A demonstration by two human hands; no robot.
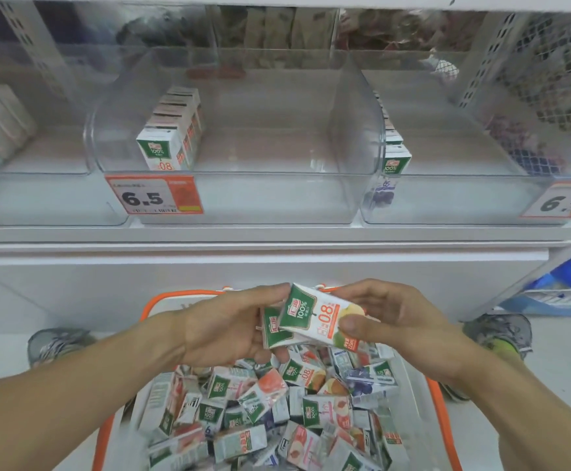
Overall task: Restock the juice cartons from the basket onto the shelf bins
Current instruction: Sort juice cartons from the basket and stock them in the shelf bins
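The right hand's (389, 321) thumb presses on the lower face of a juice carton (321, 319), with its fingers curled behind the carton's upper right edge. The left hand's (229, 328) fingertips pinch the green top end of that carton, and a second carton (272, 329) sits cradled in the left palm beneath it, its green face peeking out. Both hands hold the pair just above the orange-rimmed basket (443, 419) at the bottom middle of the frame, which is heaped with loose cartons lying every way.

The held carton lies tilted, its long axis running from upper left to lower right, green "100%" end toward the left hand, fruit-printed end toward the right thumb, printed face up toward the camera.

This looks like the gathering step: cartons picked and being squared up in hand, not yet carried to the shelf. Next, I'd judge, comes a lift up and forward to the clear middle bin (243, 198) at the centre of the frame, where a row of like cartons (171, 130) stands upright on its left side. The carton would need turning upright, green top uppermost, face forward, and setting beside that row.
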